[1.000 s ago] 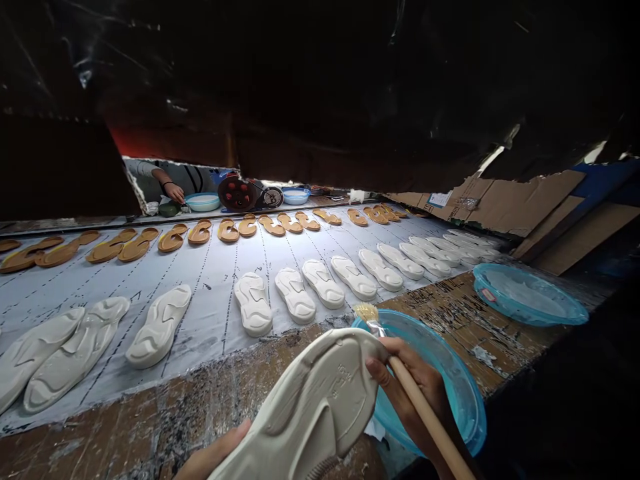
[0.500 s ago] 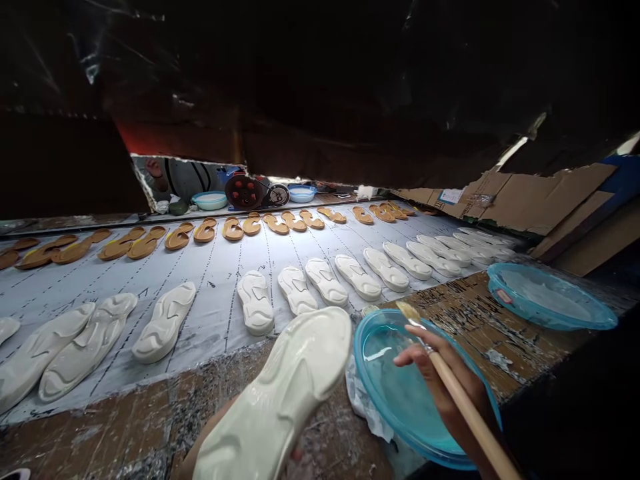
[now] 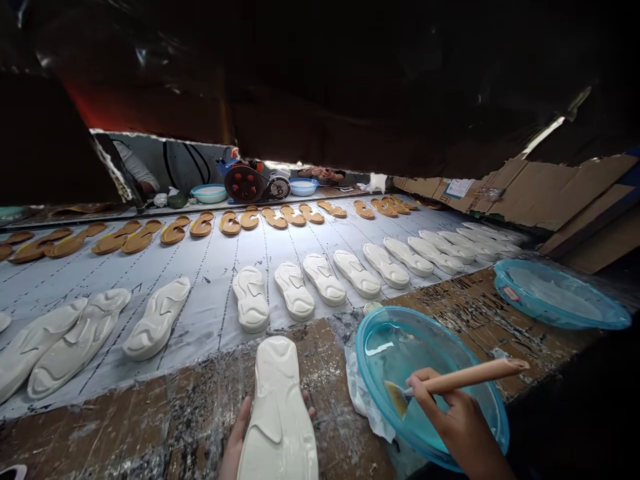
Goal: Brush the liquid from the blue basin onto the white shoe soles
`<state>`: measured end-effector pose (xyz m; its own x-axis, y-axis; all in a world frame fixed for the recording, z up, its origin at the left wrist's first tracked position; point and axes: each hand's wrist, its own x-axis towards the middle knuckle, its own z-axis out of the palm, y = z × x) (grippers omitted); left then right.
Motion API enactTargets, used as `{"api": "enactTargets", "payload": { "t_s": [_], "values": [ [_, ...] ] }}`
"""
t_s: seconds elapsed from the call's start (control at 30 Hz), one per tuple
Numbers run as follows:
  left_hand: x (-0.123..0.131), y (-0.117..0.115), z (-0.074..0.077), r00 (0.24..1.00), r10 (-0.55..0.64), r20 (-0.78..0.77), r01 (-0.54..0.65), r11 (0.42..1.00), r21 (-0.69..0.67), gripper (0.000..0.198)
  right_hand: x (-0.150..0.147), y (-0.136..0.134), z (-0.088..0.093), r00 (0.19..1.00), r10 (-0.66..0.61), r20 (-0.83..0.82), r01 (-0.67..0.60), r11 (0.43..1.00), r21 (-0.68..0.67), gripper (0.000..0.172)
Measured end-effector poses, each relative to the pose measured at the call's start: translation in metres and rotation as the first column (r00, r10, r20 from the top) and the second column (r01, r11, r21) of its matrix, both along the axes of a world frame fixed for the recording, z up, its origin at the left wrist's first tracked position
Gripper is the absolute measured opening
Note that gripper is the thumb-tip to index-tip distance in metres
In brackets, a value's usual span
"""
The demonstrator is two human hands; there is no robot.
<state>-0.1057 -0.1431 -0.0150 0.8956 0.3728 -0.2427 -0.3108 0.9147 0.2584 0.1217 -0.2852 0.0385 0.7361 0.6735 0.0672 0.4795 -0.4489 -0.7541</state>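
Head view looks down on our two hands at the near edge of a scuffed brown tabletop. Our left hand cups a white moulded shoe sole from beneath. Its grip is closed around the sole's near end, with fingers showing on both sides. The sole lies lengthwise, its toe pointing away from us, and its glossy tread side faces up.

To the right, our right hand has its grip wrapped on a wooden-handled brush. The handle points right and the bristles dip leftward into a round translucent teal plastic basin. That basin sits on the tabletop just right of the sole, with a crumpled white rag under its left rim.

A second teal basin stands further right and farther off. Beyond the tabletop stretches a grey marked belt carrying a row of white soles. A farther row of tan insoles lies behind them.

At the far side we see a red-wheeled machine, a pale bowl, a blue bowl and another person's sleeve.
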Motion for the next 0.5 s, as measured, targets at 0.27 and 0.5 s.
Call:
{"api": "enactTargets", "payload": {
  "t_s": [0.27,0.5],
  "values": [
    [0.004,0.000,-0.005,0.999,0.044,0.010,-0.043,0.995,-0.086,0.055,0.008,0.004,-0.005,0.989,0.128,-0.069,-0.130,0.991,-0.030,0.027],
    [0.003,0.006,0.012,1.000,-0.025,0.007,0.026,0.989,-0.146,0.061,0.002,-0.005,0.003,0.945,0.146,-0.293,-0.100,0.981,0.168,0.045]
  ]
}}
